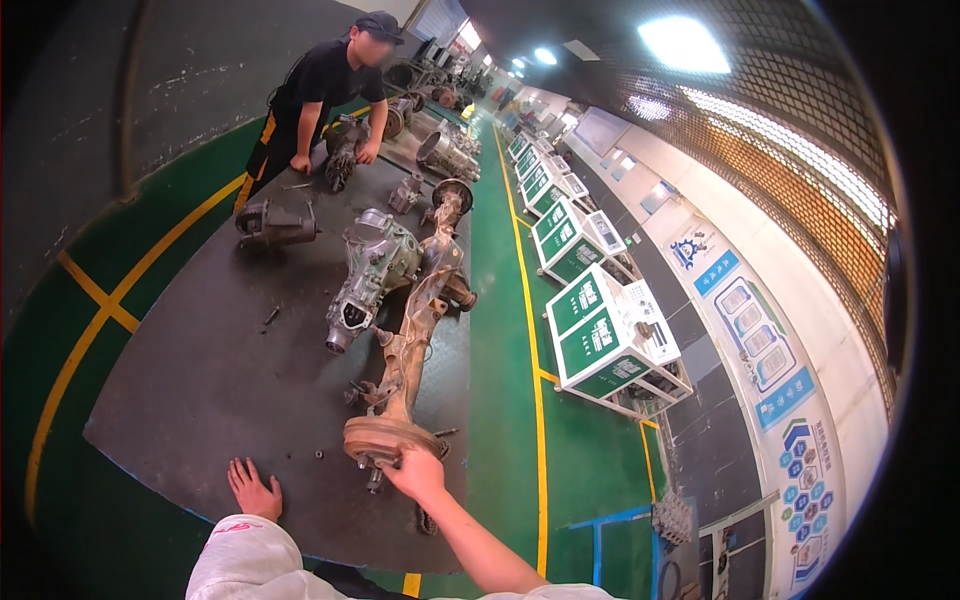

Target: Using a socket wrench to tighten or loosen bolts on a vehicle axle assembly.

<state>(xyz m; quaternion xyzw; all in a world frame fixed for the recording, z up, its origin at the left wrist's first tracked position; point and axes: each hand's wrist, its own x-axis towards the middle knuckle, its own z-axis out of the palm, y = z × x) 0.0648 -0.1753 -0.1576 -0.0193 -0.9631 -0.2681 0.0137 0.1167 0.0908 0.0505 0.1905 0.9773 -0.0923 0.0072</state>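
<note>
Floor [500, 400]: green, marked with yellow lines, on both sides of the counter.
Counter [215, 370]: dark top, carrying metal parts, mostly along its right side and far end.
Cabinets [600, 335]: white and green, standing in a row on the floor, to the right of the counter.
Co-worker [330, 80]: dark clothing and cap, at the far left of the counter, leaning over a dark metal part [343, 155], one hand at the counter's edge, the other beside the part.
Axle [425, 300]: long, rusty, lying lengthwise along the counter's right side, its near end close to the wearer.
Gearbox [375, 265]: silver-grey, open-faced, just left of the axle.
Housing [275, 225]: dark grey, near the counter's left edge, well apart from the axle.
Drum [390, 437]: round, rusty, at the axle's near end.
Right hand [418, 472]: at the drum's near face, fingers bent toward the hub; whether they pinch anything cannot be told.
Left hand [255, 492]: palm down on the counter, fingers spread, holding nothing.
Bolt [271, 315]: dark, lying loose left of the gearbox.
Nut [319, 454]: small, dark, on the counter left of the drum.
</note>
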